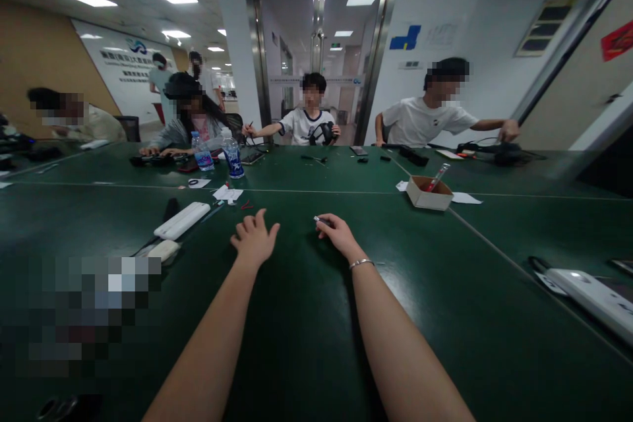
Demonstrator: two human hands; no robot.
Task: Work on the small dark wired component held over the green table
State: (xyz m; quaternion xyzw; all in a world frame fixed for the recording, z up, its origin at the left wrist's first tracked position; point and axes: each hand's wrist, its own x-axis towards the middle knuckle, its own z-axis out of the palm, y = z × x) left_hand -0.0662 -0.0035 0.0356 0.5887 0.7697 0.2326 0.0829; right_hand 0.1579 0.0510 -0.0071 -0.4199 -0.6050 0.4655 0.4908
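My left hand [256, 237] is over the dark green table [301, 343], palm down, fingers spread and nothing in it. Just beyond its fingertips lies a small red piece [246, 205]. To the right, my right hand [339, 235] pinches a small USB stick [322, 220] between thumb and fingers. Its silvery end points left, towards my left hand; the rest is dark and partly covered by the fingers. A silver bracelet [361, 264] circles my right wrist.
Left of my hands lie a white power strip [182, 220] and paper scraps [228, 194]. Two water bottles [233, 154] stand farther back. A small open box [429, 194] sits to the right, a white device [593, 297] at the right edge. Several people sit across the table.
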